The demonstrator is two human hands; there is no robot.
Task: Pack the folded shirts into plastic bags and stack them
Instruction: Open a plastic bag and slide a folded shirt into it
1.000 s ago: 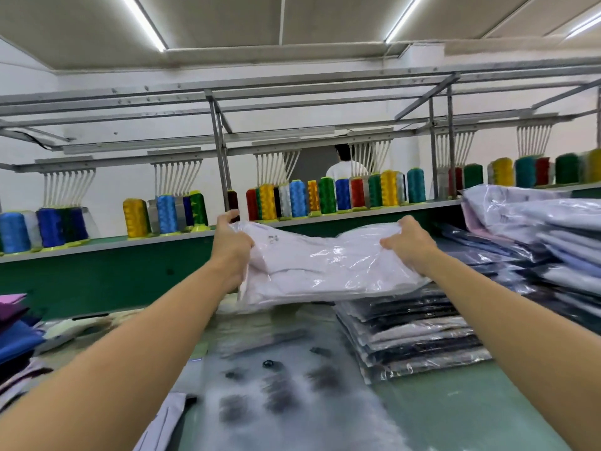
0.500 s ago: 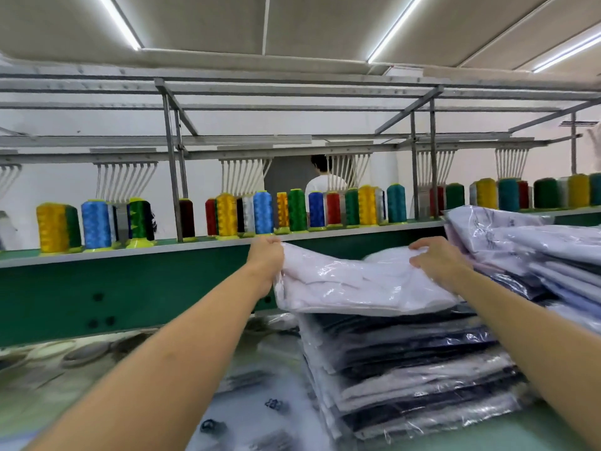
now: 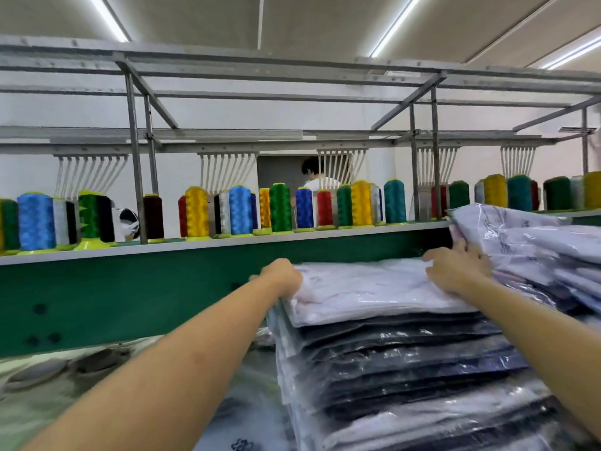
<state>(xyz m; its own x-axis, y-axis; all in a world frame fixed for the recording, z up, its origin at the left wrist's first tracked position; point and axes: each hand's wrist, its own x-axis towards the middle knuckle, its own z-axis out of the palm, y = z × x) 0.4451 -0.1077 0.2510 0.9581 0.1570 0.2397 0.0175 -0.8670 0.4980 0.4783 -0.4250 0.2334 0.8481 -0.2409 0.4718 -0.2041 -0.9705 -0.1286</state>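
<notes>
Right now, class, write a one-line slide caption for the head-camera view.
Left hand and right hand on a bagged white shirt topping the stack of bagged shirts, thread cones shelved behind.

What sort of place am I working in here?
Most likely a garment embroidery workshop: coloured thread cones line the green shelf, white thread guides hang from the metal frame above, and a white bagged shirt tops the stack of bagged shirts.

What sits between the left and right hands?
Head view: the white bagged shirt, flat atop the stack of bagged shirts. The left hand grips its left edge; the right hand rests on its right side.
</notes>
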